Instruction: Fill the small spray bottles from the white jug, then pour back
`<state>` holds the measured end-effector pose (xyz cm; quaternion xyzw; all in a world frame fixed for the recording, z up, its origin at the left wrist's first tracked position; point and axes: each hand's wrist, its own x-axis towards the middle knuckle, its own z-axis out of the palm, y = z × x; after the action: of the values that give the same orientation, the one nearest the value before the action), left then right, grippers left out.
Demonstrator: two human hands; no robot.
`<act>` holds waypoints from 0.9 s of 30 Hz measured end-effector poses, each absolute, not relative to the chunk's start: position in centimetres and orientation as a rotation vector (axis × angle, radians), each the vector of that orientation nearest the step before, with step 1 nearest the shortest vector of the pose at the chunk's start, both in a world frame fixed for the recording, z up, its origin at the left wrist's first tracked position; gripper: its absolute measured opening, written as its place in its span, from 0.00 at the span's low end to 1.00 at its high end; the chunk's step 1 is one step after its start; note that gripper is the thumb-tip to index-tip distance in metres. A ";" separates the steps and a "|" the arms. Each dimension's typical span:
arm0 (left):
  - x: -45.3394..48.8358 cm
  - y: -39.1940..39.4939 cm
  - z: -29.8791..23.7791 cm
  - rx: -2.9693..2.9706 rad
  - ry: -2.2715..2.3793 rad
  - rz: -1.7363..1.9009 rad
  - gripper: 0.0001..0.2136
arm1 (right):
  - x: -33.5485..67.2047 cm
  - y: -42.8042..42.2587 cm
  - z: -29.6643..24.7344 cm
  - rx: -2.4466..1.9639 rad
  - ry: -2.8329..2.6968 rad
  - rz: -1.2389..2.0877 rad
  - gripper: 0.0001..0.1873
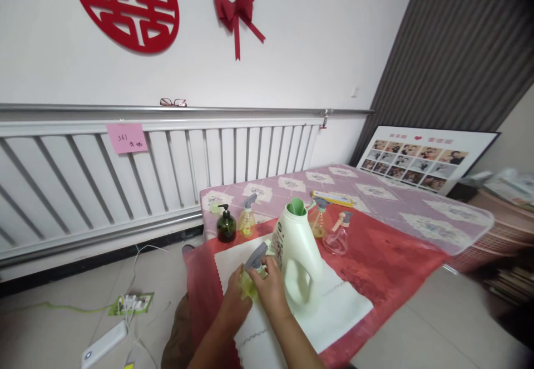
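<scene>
My left hand (234,301) is wrapped round the clear body of a small spray bottle (249,285) with yellowish liquid in it. Fingers of my right hand (270,290) grip its grey trigger head (255,256) at the neck; whether the head is screwed tight is hidden. Just right of my hands, a large pale green jug (308,252) stands upright, a green spout (297,206) showing in its mouth. Behind are a dark green pump bottle (226,227) and a yellowish spray bottle (246,223). Beyond the jug stand another grey-headed spray bottle (319,224) and a pink-headed one (337,240).
A white cloth (344,316) lies over red sheeting (387,263) on the patterned tabletop (375,191). A yellow-and-white package (332,198) lies at the back. A radiator (175,163) runs along the wall. Cables and a power strip (132,304) are on the floor at left.
</scene>
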<state>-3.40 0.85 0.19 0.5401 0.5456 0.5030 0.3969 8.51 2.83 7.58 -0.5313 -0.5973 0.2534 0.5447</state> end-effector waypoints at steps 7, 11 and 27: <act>-2.5 0.3 6.4 1.187 1.423 1.337 0.23 | 7.5 2.4 7.5 -1.306 -1.248 0.695 0.13; -0.9 0.9 8.3 1.177 1.618 1.279 0.20 | 7.0 2.3 7.3 -1.276 -1.177 0.757 0.16; -2.3 1.9 7.4 1.429 1.232 1.274 0.17 | 8.2 3.1 4.8 -1.344 -1.138 0.850 0.17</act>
<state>-2.32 1.93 7.42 0.5700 0.4913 0.5082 0.4190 8.15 3.06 4.78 -0.5699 -0.4827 0.3603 0.5589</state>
